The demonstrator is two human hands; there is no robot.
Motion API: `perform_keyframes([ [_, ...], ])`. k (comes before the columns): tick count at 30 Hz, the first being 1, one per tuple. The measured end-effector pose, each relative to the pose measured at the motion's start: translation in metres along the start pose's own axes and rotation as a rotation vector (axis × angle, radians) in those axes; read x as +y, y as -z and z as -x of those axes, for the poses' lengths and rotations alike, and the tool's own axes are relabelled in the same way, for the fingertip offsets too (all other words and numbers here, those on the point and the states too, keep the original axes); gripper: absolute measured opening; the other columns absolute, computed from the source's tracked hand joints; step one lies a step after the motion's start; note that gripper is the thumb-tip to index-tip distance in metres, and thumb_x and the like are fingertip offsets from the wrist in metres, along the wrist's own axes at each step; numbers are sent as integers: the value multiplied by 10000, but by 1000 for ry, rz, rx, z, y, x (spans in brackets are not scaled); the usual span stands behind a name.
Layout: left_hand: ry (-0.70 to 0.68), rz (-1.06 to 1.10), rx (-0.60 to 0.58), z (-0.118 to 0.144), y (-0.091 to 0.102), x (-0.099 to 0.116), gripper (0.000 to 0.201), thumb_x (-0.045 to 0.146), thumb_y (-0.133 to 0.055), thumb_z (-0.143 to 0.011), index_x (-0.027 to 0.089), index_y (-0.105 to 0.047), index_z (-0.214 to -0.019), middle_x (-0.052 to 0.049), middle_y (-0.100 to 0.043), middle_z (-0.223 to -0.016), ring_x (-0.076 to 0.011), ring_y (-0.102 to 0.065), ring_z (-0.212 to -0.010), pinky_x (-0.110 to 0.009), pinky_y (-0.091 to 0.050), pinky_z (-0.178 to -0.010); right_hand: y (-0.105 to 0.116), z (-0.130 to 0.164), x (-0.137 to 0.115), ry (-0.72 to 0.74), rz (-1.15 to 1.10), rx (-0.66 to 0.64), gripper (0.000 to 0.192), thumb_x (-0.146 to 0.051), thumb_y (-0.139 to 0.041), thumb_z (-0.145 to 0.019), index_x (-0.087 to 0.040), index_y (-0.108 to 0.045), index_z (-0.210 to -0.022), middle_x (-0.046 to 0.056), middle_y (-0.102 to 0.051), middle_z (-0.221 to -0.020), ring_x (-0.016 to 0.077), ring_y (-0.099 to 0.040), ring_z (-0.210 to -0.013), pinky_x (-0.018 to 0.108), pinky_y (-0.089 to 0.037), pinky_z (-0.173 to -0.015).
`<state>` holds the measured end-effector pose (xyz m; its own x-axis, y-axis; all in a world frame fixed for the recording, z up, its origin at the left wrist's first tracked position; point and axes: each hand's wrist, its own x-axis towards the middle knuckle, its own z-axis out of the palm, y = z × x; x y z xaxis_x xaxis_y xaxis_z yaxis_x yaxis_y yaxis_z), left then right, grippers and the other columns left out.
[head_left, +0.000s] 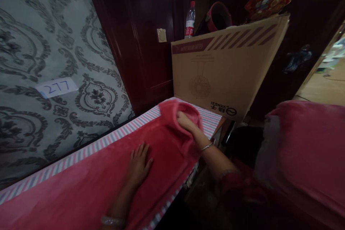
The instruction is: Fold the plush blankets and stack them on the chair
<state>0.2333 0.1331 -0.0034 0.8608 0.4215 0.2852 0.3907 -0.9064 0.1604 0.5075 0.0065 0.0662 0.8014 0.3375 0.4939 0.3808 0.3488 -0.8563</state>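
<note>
Striped board (81, 154) beside patterned wallpaper, cardboard box (226, 75) at its far end; left hand (138, 165) lies flat and open on the red fleece (88, 183), right hand (187, 122) grips its folded corner; fleece overhanging the near edge could slide off if the palm lifts

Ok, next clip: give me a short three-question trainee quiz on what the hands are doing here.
1. True or false: the left hand lies flat on the pink blanket.
2. What does the right hand grip? A) plastic bottle B) folded blanket edge C) cardboard box
3. What number is on the paper label on the wallpaper?

Key: 1 true; 2 B; 3 277.
</note>
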Motion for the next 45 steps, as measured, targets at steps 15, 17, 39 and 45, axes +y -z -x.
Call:
perform_keyframes([
  [15,-25,-37,-28,-2,4,3,383,280,-498,-924,172,-701,-1229,-141,-640,-1360,-353,-407,-1423,-606,-298,-1155,98,25,47,-314,795,191,128,-237,-710,-675,-202,-607,-607,60,-632,-630,217,-608,-697,297,-433,-679],
  [17,-14,-48,-38,-2,4,3,383,286,-503,-926,171,-702,-1232,-136,-633,-1370,-354,-403,-1425,-593,-304,-1158,85,9,43,-263,805,237,76,-229,-618,-761,-180,-639,-707,96,-673,-730,221,-605,-746,292,-422,-692],
  [39,-60,15,64,-2,-9,-10,381,344,-501,-913,190,-718,-1186,-125,-669,-1317,-354,-445,-1396,-601,-352,-1140,144,-35,54,-548,1237,295,456,-302,-389,-986,-40,-712,-1171,272,-689,-1123,338,-632,-1132,414,-475,-916],
  [45,26,262,142,-5,-17,-20,456,497,-483,-880,193,-729,-1115,-139,-682,-1287,-350,-513,-1328,-603,-330,-1142,150,7,57,-501,1215,448,458,-234,-471,-884,-103,-614,-1299,223,-618,-1217,362,-579,-1163,456,-476,-903],
])
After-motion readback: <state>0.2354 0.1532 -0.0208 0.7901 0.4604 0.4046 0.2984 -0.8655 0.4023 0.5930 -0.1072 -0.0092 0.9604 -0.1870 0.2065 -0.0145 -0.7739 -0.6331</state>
